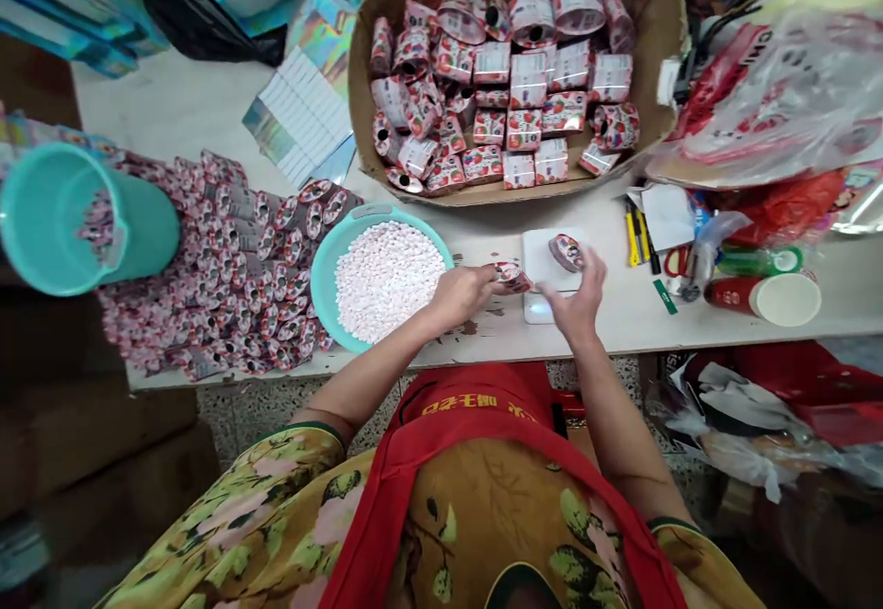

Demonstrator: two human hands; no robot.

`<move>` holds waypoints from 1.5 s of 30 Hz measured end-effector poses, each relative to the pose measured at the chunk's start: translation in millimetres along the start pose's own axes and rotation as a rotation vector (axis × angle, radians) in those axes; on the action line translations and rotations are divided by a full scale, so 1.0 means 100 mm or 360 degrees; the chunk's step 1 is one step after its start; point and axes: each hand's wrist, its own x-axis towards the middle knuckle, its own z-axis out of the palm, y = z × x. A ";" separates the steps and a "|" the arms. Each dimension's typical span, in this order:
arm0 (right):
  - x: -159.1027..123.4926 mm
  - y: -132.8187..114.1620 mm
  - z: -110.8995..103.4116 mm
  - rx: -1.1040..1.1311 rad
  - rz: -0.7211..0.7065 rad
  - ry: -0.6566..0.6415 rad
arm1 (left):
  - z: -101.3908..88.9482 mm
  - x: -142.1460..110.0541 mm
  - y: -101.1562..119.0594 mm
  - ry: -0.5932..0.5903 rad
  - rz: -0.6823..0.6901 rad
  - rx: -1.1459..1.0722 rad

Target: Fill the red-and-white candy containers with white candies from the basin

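My left hand (461,298) is closed on the end of a small strawberry-printed packet (511,278), which points toward the scale. A white flat scale (542,264) with a lit display stands to the right of it. On the scale's plate lies another printed packet (566,252). My right hand (579,304) is over the scale's right side with thumb and fingers spread. Its fingertips are close to the packet on the plate; whether they touch it I cannot tell. Left of my left hand is a turquoise bowl (323,301) of small white pellets (390,280).
Behind the scale, a cardboard box (441,193) holds many filled packets. A heap of printed packets (235,269) and a turquoise bucket (148,232) cover the left. To the right lie a yellow cutter (632,236), tape (762,261), a paper cup (783,300) and plastic bags (786,103).
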 end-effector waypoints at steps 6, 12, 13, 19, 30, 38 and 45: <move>-0.40 -0.52 0.38 0.0358 0.0554 -0.0807 | 0.05 -0.20 -0.33 0.0250 -0.0275 -0.1324; -0.39 -0.78 0.61 0.0326 0.0600 -0.0892 | 0.05 -0.10 -0.53 0.0237 -0.0602 -0.2208; -0.39 -0.81 0.65 0.0309 0.0617 -0.0910 | 0.05 -0.10 -0.53 0.0237 -0.0629 -0.2258; -0.39 -0.99 0.82 0.0326 0.0629 -0.1027 | -0.08 -0.23 -0.71 0.0294 -0.0613 -0.2631; -0.50 -1.11 1.27 0.0298 0.0574 -0.1134 | -0.21 -0.52 -1.08 0.0384 -0.0647 -0.2645; -0.57 -1.04 1.38 0.0671 0.0553 -0.0981 | -0.41 -0.75 -1.34 0.0547 -0.0486 -0.2513; -0.44 -1.09 1.66 0.0528 0.0212 -0.0864 | -0.70 -1.05 -1.35 0.0729 -0.0051 -0.1110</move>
